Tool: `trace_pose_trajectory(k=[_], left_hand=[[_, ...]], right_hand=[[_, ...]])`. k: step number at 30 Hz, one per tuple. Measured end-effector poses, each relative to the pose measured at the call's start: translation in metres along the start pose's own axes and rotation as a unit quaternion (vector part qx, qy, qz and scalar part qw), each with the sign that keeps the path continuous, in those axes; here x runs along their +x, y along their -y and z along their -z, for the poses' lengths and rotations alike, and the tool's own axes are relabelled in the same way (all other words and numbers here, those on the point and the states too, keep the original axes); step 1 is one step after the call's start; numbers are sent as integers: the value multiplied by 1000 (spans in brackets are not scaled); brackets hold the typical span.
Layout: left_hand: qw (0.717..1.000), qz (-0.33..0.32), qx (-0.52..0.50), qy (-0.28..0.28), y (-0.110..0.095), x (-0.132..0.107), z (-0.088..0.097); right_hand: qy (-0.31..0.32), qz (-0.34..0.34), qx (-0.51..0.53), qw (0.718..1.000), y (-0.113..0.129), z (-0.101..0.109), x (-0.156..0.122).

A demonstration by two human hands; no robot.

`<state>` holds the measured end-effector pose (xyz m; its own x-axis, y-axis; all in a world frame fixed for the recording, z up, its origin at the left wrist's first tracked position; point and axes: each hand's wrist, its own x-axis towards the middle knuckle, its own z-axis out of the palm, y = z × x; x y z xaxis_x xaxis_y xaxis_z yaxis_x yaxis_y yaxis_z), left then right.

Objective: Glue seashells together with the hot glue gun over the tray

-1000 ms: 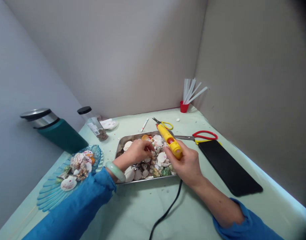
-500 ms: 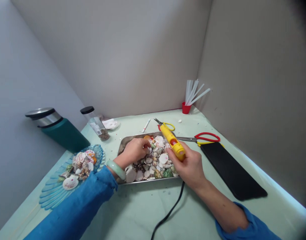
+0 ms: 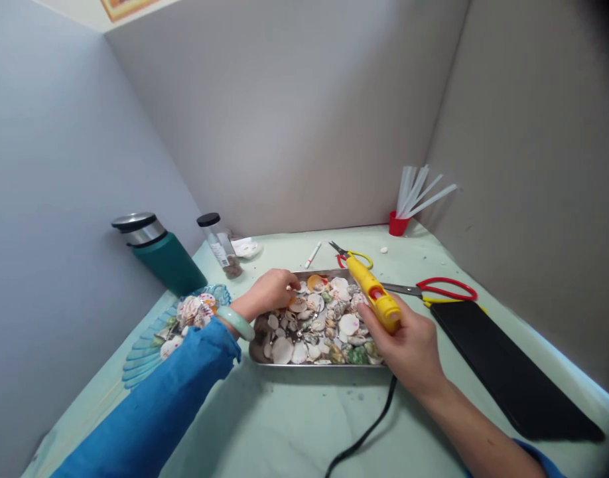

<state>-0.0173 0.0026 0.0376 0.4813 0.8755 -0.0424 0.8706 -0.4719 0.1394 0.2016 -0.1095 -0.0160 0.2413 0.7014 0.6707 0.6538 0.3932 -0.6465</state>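
Observation:
My right hand (image 3: 414, 342) is wrapped round a yellow hot glue gun (image 3: 371, 292), its nose pointing away over the tray's right part. A black cord (image 3: 367, 435) runs from below that hand toward the front. My left hand (image 3: 269, 291), with a pale green bangle (image 3: 236, 323) at the wrist, is closed in a pinch above the tray's left back rim. A tiny pale piece, seemingly a small shell (image 3: 288, 287), shows at its fingertips. Below both hands lies the metal tray (image 3: 294, 366), holding many shells (image 3: 348, 324) in white, brown, orange and green.
At left, a blue shell-shaped dish (image 3: 140, 365) bears more shells, beside a teal bottle (image 3: 168, 262) and a clear jar (image 3: 219, 245). Behind the tray are a marker (image 3: 313, 255) and small scissors (image 3: 359, 257). At right are red-handled scissors (image 3: 446, 287), a black slab (image 3: 508, 365) and a red cup (image 3: 398, 224) of glue sticks.
The view has swung left, so things appear farther right. My left hand has drawn back from among the shells to the tray's left back edge. The glue gun stays in my right hand.

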Motion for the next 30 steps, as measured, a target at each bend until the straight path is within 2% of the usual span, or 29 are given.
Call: trace_pose_trajectory(k=[3,6,9,16,25,30], left_hand=[[999,-28,31,31,-1,-4,-2],[998,-39,39,20,-3,-3,-3],[998,-48,29,-9,-12,8,-6],[996,-38,75,-16,-41,39,-25],[998,-26,53,-15,-36,37,-30],[999,-19,9,-31,-33,34,-21]], right_hand=[[-1,-2,3,1000,-1,-1,0],[1,-4,10,1000,-1,-1,-1],[6,-6,17,1000,0,-1,-1],[11,-6,15,1000,0,-1,0],[12,0,19,1000,-1,0,-1],[16,-8,19,1000,0,-1,0]])
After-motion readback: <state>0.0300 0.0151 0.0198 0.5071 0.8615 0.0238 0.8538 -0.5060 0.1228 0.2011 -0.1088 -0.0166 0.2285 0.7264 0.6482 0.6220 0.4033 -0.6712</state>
